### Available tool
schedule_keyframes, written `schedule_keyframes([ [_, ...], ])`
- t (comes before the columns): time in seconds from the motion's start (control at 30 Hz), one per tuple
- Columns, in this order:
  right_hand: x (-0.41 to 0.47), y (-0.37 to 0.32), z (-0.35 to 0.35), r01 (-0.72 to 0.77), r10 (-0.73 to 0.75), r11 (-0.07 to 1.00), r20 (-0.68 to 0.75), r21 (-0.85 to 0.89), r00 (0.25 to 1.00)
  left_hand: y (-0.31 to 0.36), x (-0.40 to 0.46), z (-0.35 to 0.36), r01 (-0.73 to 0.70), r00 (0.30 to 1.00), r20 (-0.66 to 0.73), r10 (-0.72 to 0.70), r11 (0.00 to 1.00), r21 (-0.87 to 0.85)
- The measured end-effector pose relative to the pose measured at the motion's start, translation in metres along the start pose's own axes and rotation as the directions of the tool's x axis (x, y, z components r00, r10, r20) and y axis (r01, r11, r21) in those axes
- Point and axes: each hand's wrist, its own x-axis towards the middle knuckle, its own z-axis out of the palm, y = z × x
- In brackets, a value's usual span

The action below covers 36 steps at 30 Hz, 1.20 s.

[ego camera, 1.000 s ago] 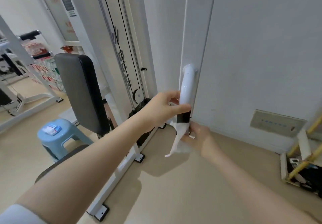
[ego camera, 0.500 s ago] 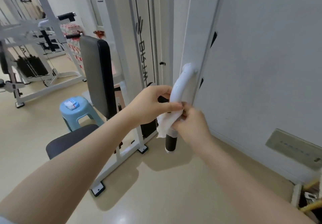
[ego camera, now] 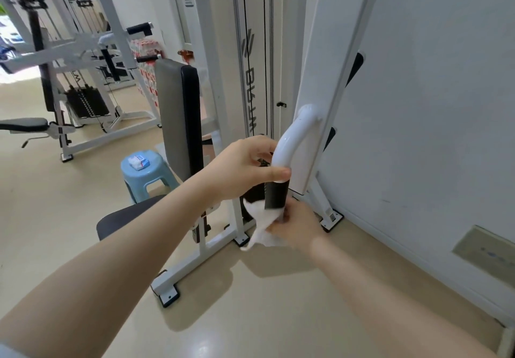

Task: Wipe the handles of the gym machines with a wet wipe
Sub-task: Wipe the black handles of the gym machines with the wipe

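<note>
A curved white handle with a black grip at its lower end hangs from the white machine arm at centre. My left hand grips the white tube just above the black grip, thumb across the front. My right hand holds a crumpled white wet wipe wrapped round the bottom of the black grip. Part of the wipe hangs loose below my fingers.
The machine's black back pad and seat stand left of the handle, its white base frame on the floor. A blue stool carries a small wipe pack. Another white machine fills the far left. A wall is on the right.
My right hand has slid the wipe down from the top of the black grip to its lower end. My left hand keeps its hold on the white tube.
</note>
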Motion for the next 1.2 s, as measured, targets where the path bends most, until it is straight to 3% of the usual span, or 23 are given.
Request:
schedule_keyframes([
  [0.03,0.002,0.003,0.003,-0.038,0.042,0.997,0.05,-0.065,0.998,0.0,0.0,0.0,0.009,1.0,0.017,-0.009,1.0,-0.021],
  [0.1,0.008,-0.005,-0.003,-0.064,0.064,0.991,-0.005,-0.115,0.998,-0.001,0.001,0.001,0.031,0.999,0.046,-0.027,0.996,-0.079],
  [0.17,0.008,-0.019,-0.018,0.012,-0.013,1.0,-0.061,-0.014,0.998,-0.002,0.002,0.001,0.038,0.998,0.054,-0.032,0.992,-0.119],
  [0.27,-0.004,-0.027,-0.039,0.065,-0.07,0.996,0.101,0.06,0.992,-0.002,0.003,0.002,0.02,0.999,0.048,-0.015,0.996,-0.092],
  [0.37,-0.01,-0.022,-0.048,-0.091,0.079,0.996,0.316,0.022,0.945,0.0,0.001,0.003,0.024,0.999,0.051,-0.02,0.996,-0.084],
  [0.47,0.001,-0.019,-0.056,-0.284,0.258,0.956,0.248,0.074,0.934,0.003,0.0,0.006,0.026,0.998,0.055,-0.023,0.998,-0.061],
  [0.53,0.012,-0.021,-0.064,-0.307,0.33,0.931,0.099,-0.197,0.939,0.004,-0.001,0.008,0.023,0.999,0.05,-0.021,0.999,-0.05],
  [0.6,0.017,-0.021,-0.067,-0.283,0.273,0.744,-0.112,-0.605,0.956,0.004,-0.001,0.01,0.015,0.999,0.043,-0.013,0.998,-0.056],
  [0.63,0.016,-0.022,-0.062,-0.287,0.21,0.705,-0.195,-0.648,0.958,0.004,-0.001,0.012,0.01,0.999,0.04,-0.008,0.998,-0.059],
  [0.7,0.009,-0.02,-0.048,-0.271,0.173,0.847,-0.245,-0.457,0.954,0.004,-0.001,0.014,0.001,1.0,0.029,0.0,0.999,-0.051],
  [0.77,-0.002,-0.026,-0.038,-0.141,0.149,0.989,-0.195,0.053,0.969,0.003,-0.001,0.015,-0.001,1.0,0.009,0.001,0.998,-0.062],
  [0.83,-0.01,-0.03,-0.041,-0.055,0.138,0.871,-0.135,0.489,0.981,0.002,0.0,0.015,0.007,1.0,-0.004,-0.008,0.996,-0.084],
  [0.87,-0.013,-0.028,-0.042,-0.022,0.111,0.835,-0.129,0.55,0.985,0.002,0.0,0.015,0.01,1.0,-0.004,-0.01,0.996,-0.09],
  [0.93,-0.018,-0.018,-0.037,-0.002,0.064,0.869,-0.109,0.494,0.992,0.002,-0.001,0.014,0.013,1.0,0.009,-0.012,0.996,-0.09],
  [1.03,-0.019,-0.002,-0.028,-0.1,0.114,0.911,-0.012,0.401,0.993,0.003,-0.003,0.013,0.022,0.999,0.042,-0.017,0.992,-0.122],
  [1.17,-0.013,-0.01,-0.036,0.041,0.019,0.829,-0.102,0.557,0.995,0.003,-0.001,0.014,0.015,0.999,0.036,-0.01,0.991,-0.134],
  [1.2,-0.017,-0.007,-0.032,0.017,0.041,0.826,-0.089,0.564,0.995,0.004,-0.001,0.015,0.022,0.999,0.041,-0.017,0.991,-0.131],
])
